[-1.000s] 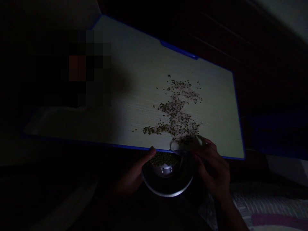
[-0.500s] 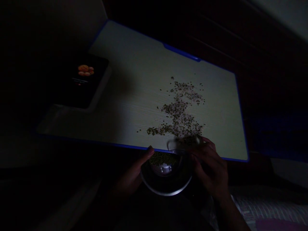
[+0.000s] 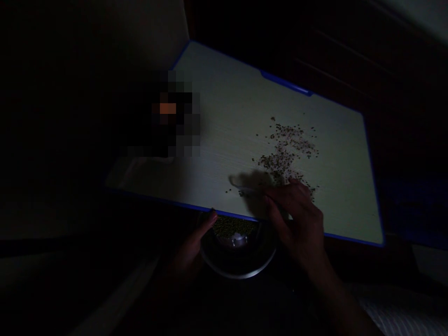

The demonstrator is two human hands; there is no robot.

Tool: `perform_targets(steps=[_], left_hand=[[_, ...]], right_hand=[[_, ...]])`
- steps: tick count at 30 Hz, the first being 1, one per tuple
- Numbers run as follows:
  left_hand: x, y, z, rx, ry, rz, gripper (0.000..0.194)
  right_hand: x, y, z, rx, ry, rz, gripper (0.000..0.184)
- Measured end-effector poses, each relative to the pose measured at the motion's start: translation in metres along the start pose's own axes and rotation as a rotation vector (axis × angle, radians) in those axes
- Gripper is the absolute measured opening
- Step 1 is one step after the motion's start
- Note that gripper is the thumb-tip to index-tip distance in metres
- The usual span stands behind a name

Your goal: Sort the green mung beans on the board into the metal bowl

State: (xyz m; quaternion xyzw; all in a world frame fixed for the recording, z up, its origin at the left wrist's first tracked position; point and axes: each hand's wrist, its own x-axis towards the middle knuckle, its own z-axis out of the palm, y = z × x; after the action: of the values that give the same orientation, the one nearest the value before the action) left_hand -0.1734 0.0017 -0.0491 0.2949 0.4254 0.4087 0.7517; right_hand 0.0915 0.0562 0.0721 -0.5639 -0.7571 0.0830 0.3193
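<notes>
My left hand (image 3: 196, 242) is closed on the rim of a steel bowl (image 3: 241, 275), thumb uppermost, beside the near edge of a white board (image 3: 224, 126) with a blue border. Small green beans (image 3: 231, 226), like mung beans, lie inside the bowl, under the board's edge. Over the board, my right hand (image 3: 301, 214) pinches a thin, pale, curved piece (image 3: 233, 181); its kind is unclear in the dark. Loose beans mixed with paler bits (image 3: 280, 158) spread across the board beyond that hand, which hides some of them.
A dark device (image 3: 168, 109), pixelated, rests on the board's left part. A blue handle (image 3: 287, 84) runs along the far edge. Striped cloth (image 3: 395, 312) shows at the lower right. Surroundings are very dark.
My right hand has moved from the near edge further onto the board and leftward over the nearest beans, with the curved piece. My left hand stays at the bowl. The camera view has shifted.
</notes>
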Motion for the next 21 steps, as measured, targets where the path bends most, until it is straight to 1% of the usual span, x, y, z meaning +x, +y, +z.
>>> perform_targets(steps=[3,6,9,13,16,19,21], left_hand=[[0.001,0.003,-0.002,0.022,0.042,0.004,0.052],[0.006,0.006,0.000,-0.039,0.071,-0.029,0.055],[0.014,0.008,0.005,-0.119,0.100,-0.070,0.054],[0.021,0.017,0.015,-0.225,0.156,-0.134,0.056],[0.023,0.029,0.026,-0.292,0.180,-0.178,0.063],[0.022,0.039,0.036,-0.354,0.203,-0.211,0.072],[0.022,0.042,0.039,-0.387,0.189,-0.238,0.069]], right_hand=[[0.012,-0.010,0.007,-0.012,-0.029,-0.029,0.020],[0.025,-0.020,0.016,0.004,-0.048,-0.028,0.016],[0.040,-0.026,0.021,0.019,-0.087,-0.036,0.018],[0.064,-0.024,0.020,0.027,-0.159,-0.062,0.020],[0.084,-0.020,0.015,0.080,-0.219,-0.076,0.023],[0.103,-0.016,0.014,0.164,-0.306,0.013,0.023],[0.112,-0.012,0.017,0.229,-0.364,0.087,0.020]])
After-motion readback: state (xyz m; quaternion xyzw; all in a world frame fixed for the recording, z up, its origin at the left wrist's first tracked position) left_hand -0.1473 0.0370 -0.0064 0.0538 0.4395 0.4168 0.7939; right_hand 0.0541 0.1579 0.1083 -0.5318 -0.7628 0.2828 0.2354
